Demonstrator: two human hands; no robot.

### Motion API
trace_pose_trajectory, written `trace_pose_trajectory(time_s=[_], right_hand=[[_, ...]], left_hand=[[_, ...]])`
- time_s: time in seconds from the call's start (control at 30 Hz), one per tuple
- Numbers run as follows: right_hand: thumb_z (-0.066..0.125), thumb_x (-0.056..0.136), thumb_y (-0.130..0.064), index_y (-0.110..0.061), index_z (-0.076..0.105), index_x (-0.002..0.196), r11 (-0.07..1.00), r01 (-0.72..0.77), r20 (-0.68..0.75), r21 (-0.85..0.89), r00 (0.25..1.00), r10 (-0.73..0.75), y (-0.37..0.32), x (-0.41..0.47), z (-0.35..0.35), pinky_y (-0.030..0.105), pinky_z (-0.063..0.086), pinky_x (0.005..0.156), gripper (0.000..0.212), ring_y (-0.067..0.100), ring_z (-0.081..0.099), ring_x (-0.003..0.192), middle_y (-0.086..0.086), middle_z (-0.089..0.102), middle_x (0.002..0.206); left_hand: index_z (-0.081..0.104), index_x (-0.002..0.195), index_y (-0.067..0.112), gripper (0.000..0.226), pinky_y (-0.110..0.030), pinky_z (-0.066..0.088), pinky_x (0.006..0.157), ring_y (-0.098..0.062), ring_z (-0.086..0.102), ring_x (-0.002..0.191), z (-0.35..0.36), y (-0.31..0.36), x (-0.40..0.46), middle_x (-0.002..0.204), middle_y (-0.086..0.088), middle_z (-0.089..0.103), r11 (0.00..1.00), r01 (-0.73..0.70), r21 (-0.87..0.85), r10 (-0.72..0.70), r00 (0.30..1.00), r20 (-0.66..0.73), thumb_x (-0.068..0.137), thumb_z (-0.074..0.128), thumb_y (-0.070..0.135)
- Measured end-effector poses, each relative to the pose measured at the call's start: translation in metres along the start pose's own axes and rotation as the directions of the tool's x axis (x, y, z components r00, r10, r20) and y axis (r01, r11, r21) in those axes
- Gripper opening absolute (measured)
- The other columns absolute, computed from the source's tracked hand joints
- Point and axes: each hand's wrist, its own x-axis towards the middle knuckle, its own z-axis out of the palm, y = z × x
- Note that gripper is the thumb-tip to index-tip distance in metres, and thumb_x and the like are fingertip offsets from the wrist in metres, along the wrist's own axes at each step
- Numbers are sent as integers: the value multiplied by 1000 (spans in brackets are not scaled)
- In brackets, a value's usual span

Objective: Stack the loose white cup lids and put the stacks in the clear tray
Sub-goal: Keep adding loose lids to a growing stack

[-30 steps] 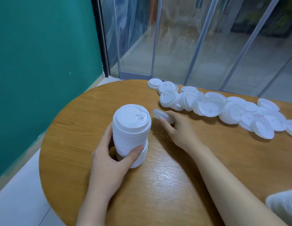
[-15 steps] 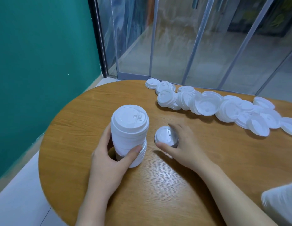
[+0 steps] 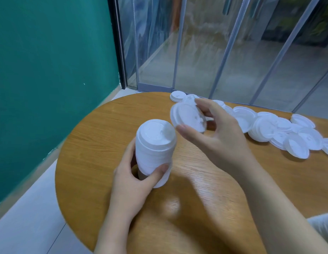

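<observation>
Head view: right hand [image 3: 217, 138] now up off the table [image 3: 205, 208], fingers pinching one lid [image 3: 188, 117] by its rim, tilted, just beside and slightly above the stack [image 3: 155, 153]; half a second ago down on the wood. Means next lid about ready to cap the stack. Left hand [image 3: 131, 180] wrapped round the stack's lower part. Beyond the right fingers, loose lids [image 3: 280, 132] along the far edge. Open wood nearer. No tray in sight.

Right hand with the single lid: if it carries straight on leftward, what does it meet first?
Most likely the top of the lid stack that the left hand holds; the right hand and its lid sit just right of it, though depth is uncertain.
</observation>
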Motion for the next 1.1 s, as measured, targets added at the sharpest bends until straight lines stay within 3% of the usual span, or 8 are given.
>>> trace_pose_trajectory(time_s=[0.1, 0.2, 0.3, 0.53, 0.67, 0.83, 0.97, 1.1], right_hand=[[78, 75, -68, -30, 62, 130, 993, 95, 109, -64, 990, -88, -22, 4, 7, 9, 42, 92, 69, -5, 55, 116, -23, 63, 118], [78, 71, -65, -30, 61, 130, 987, 95, 222, -128, 973, -64, -31, 6, 14, 3, 37, 92, 71, -12, 50, 114, -27, 60, 118], [80, 73, -62, -30, 59, 135, 973, 101, 306, -207, 951, -34, -32, 4, 22, 9, 40, 95, 73, -7, 51, 115, -23, 59, 123], [74, 79, -63, -32, 53, 142, 945, 134, 304, -297, 952, -39, -31, -1, 32, 23, 43, 100, 73, -4, 50, 117, -23, 56, 130], [70, 82, -64, -33, 48, 146, 932, 154, 315, -328, 948, -46, -30, -3, 34, 22, 41, 101, 74, -4, 48, 123, -22, 53, 136], [72, 69, -74, -42, 27, 159, 967, 110, 353, -232, 935, -21, -27, -7, 30, 2, 27, 98, 105, -15, 34, 129, -32, 40, 142], [76, 60, -77, -44, 21, 160, 991, 60, 305, -119, 952, -21, -19, -13, 25, 15, 33, 111, 119, -13, 36, 138, -27, 38, 155], [75, 60, -79, -38, 31, 157, 998, -3, 246, -69, 969, 20, 2, -25, 15, 18, 45, 101, 115, -11, 50, 127, -25, 48, 147]], left_hand=[[54, 143, 41, 81, -36, 51, 103, -1, 61, 125, -1, 1, 0, 132, 23, 67, 1000, 12, -22, -12, 1000, 9, 73, 94, 34], [53, 144, 41, 78, -41, 53, 103, -6, 62, 126, -2, 1, 0, 134, 19, 67, 1000, 12, -19, -12, 1000, 15, 75, 89, 32], [54, 145, 39, 77, -42, 55, 102, -7, 64, 124, -3, 1, 0, 132, 18, 68, 1000, 19, -16, -19, 1000, 23, 79, 92, 25], [54, 144, 42, 80, -45, 57, 98, -8, 66, 120, -4, -2, 1, 129, 16, 70, 999, 29, 22, -29, 1000, 2, 74, 93, 33], [54, 143, 44, 81, -43, 58, 95, -7, 67, 117, -3, -1, 0, 127, 17, 70, 999, 19, 37, -19, 1000, -3, 73, 93, 33], [54, 143, 41, 82, -43, 56, 99, -6, 66, 121, -6, -1, -1, 130, 19, 69, 999, 36, 33, -37, 999, 32, 73, 94, 27], [54, 142, 41, 86, -43, 56, 99, -6, 66, 120, -6, -4, -2, 130, 19, 69, 998, 27, 61, -29, 999, 27, 68, 97, 27], [52, 143, 42, 92, -22, 53, 96, 2, 63, 119, -7, -8, -4, 131, 25, 66, 992, 2, 127, -5, 1000, 26, 65, 99, 27]])
